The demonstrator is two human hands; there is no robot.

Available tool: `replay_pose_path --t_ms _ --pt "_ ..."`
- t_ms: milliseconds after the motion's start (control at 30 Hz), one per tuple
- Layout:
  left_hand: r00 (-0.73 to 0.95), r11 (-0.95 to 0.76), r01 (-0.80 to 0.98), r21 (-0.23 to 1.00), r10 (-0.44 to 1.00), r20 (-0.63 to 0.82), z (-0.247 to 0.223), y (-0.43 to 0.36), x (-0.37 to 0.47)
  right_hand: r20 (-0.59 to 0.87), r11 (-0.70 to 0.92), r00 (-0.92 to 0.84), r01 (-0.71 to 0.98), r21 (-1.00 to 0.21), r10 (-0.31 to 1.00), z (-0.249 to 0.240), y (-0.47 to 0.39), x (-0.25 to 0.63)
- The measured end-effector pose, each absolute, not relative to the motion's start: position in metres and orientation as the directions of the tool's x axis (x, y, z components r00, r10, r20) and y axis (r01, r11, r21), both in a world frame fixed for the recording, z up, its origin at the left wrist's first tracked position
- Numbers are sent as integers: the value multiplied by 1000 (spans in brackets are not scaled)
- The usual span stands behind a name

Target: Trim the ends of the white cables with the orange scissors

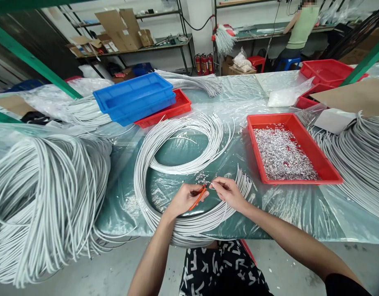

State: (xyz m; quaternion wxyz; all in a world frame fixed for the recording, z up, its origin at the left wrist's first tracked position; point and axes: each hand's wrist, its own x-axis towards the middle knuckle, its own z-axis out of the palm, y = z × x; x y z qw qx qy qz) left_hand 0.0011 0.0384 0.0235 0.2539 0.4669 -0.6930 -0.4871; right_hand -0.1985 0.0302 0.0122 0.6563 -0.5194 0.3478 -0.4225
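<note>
My left hand (183,200) is closed around the orange handles of small pliers (197,200). The jaws point toward my right hand (229,192), which pinches the end of a thin white cable (211,185) close to them. Whether the jaws touch the cable is too small to tell. Just beyond my hands lies a little pile of tiny shiny metal pieces (202,177). Around and below both hands curves a large coil of white cables (140,176), its loose ends (243,183) fanned out to the right of my right hand.
A red tray (330,177) of tiny metal pieces stands at right. Thick grey cable bundles (54,197) hang over the left edge, and more cables (359,160) lie far right. Blue trays (134,96) rest partly over a red tray (185,102). A person (303,26) sits at the back.
</note>
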Motion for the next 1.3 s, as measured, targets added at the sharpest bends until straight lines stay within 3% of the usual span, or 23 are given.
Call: replay_pose_path --t_ms 467,700,833,933,1100,1200,1300 --pt "-432 28 -373 927 -890 -147 27 40 0 -103 196 506 134 -971 -857 20 22 -207" --pt "-451 -20 -329 944 -875 -176 29 40 -2 156 -185 387 -40 -982 -909 26 28 -209" --pt "-482 -38 -302 953 -856 -187 34 41 -5 344 -435 352 -224 -872 -870 28 34 -209" --pt "-488 -66 -272 960 -850 -197 35 41 -5 407 -508 348 -281 -814 -845 24 36 -209" --pt "-472 -92 -259 961 -857 -209 31 42 -4 245 -327 384 -163 -931 -890 23 35 -208" --pt "-477 -57 -275 960 -859 -188 28 41 -3 9 43 509 89 -995 -860 25 32 -208" --pt "-474 -6 -299 954 -867 -154 27 40 -4 -176 467 687 263 -844 -705 26 28 -208"
